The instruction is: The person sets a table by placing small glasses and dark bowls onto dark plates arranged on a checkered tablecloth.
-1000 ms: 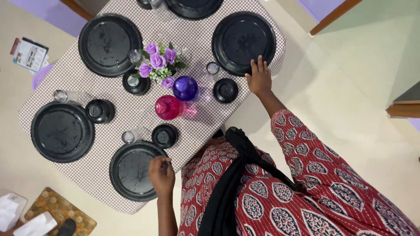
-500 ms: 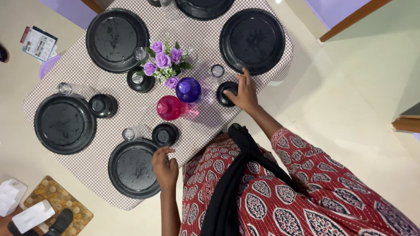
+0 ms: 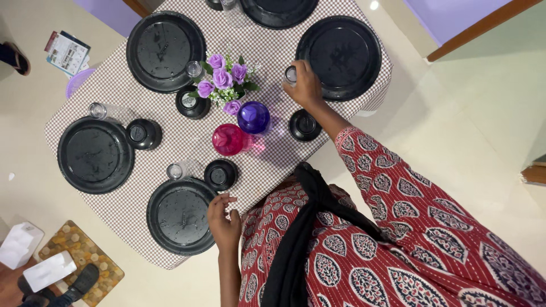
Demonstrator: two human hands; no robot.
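Note:
My right hand is closed around a small clear glass that stands beside the black plate at the table's far right corner. A small black bowl sits just below my wrist. My left hand rests with loosely curled fingers at the near edge of the checked tablecloth. It lies between the nearest black plate and its small black bowl, and holds nothing.
Three more black plates, each with a bowl and glass, ring the table. Purple flowers, a purple jar and a pink jar stand mid-table. A patterned mat and white items lie on the floor.
My right hand left the far plate's rim, passed over the small black bowl and moved up onto the glass. My left hand slid off the near plate towards the table's edge.

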